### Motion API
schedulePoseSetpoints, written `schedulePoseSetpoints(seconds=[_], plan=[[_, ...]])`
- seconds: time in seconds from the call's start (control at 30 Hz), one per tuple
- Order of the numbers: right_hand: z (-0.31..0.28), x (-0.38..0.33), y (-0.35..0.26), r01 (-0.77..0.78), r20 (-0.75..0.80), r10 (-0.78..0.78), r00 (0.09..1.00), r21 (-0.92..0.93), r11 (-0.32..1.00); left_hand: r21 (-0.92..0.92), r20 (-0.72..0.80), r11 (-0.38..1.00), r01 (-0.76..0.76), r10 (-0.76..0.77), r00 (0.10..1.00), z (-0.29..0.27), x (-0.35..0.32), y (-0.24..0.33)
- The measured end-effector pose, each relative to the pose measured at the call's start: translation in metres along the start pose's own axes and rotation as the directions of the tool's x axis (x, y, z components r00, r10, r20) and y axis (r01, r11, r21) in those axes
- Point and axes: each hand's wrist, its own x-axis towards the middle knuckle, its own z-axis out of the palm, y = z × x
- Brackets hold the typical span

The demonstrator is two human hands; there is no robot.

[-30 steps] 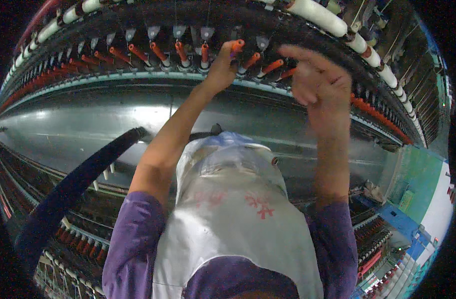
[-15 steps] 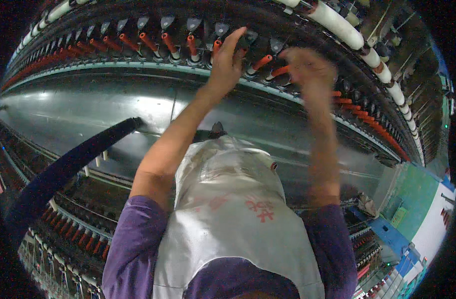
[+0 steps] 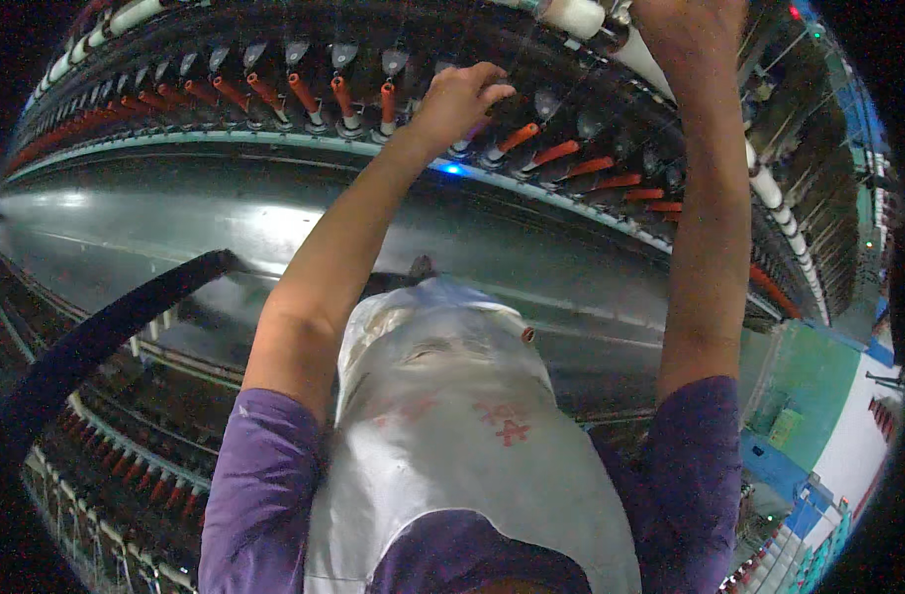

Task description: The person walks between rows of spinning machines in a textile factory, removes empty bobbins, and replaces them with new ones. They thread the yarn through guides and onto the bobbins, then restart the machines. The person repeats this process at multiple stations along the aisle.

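The long spinning frame (image 3: 225,213) curved before me. My left grip (image 3: 457,99) curled loosely over one orange bobbin (image 3: 517,137), mid-check. My right grip (image 3: 685,25) reached to the white roller (image 3: 571,15), closure hidden. Next called for careful fingertip work.

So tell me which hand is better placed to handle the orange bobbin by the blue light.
Left, probably. The left hand rests at the row of orange bobbins, right above the blue light. The right hand is raised higher, at the white roller.
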Motion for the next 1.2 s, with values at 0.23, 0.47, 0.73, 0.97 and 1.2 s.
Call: schedulePoseSetpoints(seconds=[0.23,0.47,0.73,0.97,1.2], plan=[[0.041,0.019,0.023,0.138,0.544,0.312,0.779,-0.634,0.761,0.162,-0.255,0.981,0.108,-0.065,0.965,0.014,0.009,0.009],[0.042,0.011,0.043,0.202,0.429,0.094,0.898,-0.594,0.778,0.241,-0.296,0.966,0.098,-0.023,0.955,0.013,0.0,0.025],[0.026,-0.018,0.024,0.093,0.391,0.1,0.915,-0.446,0.89,0.41,0.016,0.881,0.237,-0.267,0.964,-0.008,-0.313,-0.099],[0.119,-0.155,-0.082,0.017,0.146,-0.054,0.988,0.247,0.969,0.056,-0.46,-0.343,0.938,-0.842,-0.28,-0.081,-0.735,-0.056],[0.177,-0.242,-0.2,-0.236,0.69,-0.375,0.619,0.619,0.749,0.231,-0.559,-0.199,0.952,-0.829,-0.038,-0.087,-0.765,-0.005]])
